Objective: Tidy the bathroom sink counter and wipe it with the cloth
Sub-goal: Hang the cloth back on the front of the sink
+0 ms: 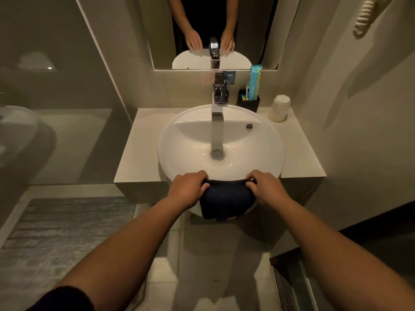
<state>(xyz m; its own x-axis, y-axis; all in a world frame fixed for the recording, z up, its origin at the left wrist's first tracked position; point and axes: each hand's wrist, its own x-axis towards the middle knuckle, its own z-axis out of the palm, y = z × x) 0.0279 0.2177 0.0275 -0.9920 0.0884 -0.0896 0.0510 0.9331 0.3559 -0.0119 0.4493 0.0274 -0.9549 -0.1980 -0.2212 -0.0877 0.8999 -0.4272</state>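
Observation:
A dark cloth (226,198) hangs over the near rim of the round white sink (179,135). My left hand (187,187) grips its left top corner and my right hand (263,187) grips its right top corner, both fists closed on the fabric. The cloth drapes down the front of the basin below my hands. The beige counter (298,149) runs on both sides of the sink. At the back right of the counter stand a black holder (249,104) with a teal box (254,84) in it and an upturned stack of paper cups (279,108).
A chrome faucet (217,113) reaches over the basin from the back, under a wall mirror (258,41). A toilet (20,135) sits at the left, with a grey mat (62,225) on the floor. Walls close in on the right.

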